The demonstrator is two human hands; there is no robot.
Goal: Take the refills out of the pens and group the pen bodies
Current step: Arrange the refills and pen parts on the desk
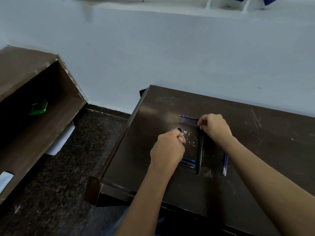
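Tabletop (247, 150), dark and scuffed, carries everything. Your left hand (167, 149) is curled round a dark pen end (179, 129). Your right hand (214, 128) pinches the nearer purple refill (189, 124), with the farther purple refill (188, 117) just beyond. A black pen (200, 154) lies between your hands, and pen bodies (188, 163) sit by your left wrist.

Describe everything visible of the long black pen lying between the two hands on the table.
The long slim black pen lies flat on the scratched dark brown table, pointing away from the person and slightly tilted. It looks like matt plastic. Its near end is free. Its far end disappears under the right hand, whose grip pinches a thin purple refill, so whether that hand touches the pen cannot be told.
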